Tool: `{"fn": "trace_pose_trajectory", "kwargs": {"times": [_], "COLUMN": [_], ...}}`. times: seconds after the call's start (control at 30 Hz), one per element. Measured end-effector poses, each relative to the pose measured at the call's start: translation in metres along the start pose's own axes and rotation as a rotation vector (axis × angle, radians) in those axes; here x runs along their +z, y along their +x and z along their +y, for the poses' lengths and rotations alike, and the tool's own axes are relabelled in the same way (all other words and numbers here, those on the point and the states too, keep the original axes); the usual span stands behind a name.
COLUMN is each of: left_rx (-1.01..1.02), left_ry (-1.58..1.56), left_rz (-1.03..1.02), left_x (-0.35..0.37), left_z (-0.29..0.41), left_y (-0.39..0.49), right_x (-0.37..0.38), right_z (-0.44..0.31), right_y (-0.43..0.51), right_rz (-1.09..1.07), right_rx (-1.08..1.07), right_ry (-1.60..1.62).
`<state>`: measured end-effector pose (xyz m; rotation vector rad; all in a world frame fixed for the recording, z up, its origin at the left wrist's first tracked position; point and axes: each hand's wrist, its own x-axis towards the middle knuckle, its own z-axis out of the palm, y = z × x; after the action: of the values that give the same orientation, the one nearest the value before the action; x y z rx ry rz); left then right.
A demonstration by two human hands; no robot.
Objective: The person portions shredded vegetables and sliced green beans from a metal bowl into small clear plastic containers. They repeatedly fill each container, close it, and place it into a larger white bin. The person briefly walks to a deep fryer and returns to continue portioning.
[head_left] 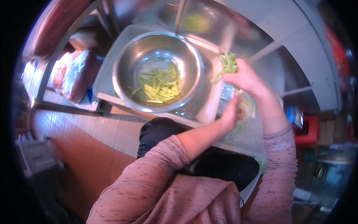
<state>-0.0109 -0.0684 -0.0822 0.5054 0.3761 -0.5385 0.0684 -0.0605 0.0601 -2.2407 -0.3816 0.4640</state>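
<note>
My right hand (244,78) is closed around a bunch of cut green vegetable stalks (230,63), whose ends stick out past the thumb. My left hand (232,112) is just below it, beside a heap of pale vegetable pieces (247,107) in a plastic tub (251,145); whether its fingers grip anything is hidden. To the left, a wide stainless steel bowl (116,79) holds cut green stalks (153,77) and yellow-green strips (160,92) at its bottom.
The bowl rests on a pale plastic tub (106,71). A metal shelf frame (65,107) with plastic-wrapped packages (75,75) stands to the left. A red plastic stool (309,130) is at the right. A grey bin (37,156) stands on the tiled floor (89,148).
</note>
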Motion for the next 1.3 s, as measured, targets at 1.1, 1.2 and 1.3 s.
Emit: {"fn": "trace_pose_trajectory", "kwargs": {"times": [1.1,1.2,1.3], "left_rx": [0.094,0.036,0.124], "left_ry": [-0.048,-0.126,0.049], "left_rz": [-0.236,-0.302,-0.434], "left_x": [0.023,0.02,0.019], "left_z": [-0.013,-0.012,-0.011], "left_y": [-0.006,-0.007,-0.011], "right_x": [0.048,0.044,0.017], "right_z": [0.143,0.138,0.119], "right_y": [-0.135,-0.144,-0.16], "right_rz": [0.917,0.778,0.655], "right_rx": [-0.154,-0.059,-0.147], "right_ry": [-0.353,-0.387,-0.439]}}
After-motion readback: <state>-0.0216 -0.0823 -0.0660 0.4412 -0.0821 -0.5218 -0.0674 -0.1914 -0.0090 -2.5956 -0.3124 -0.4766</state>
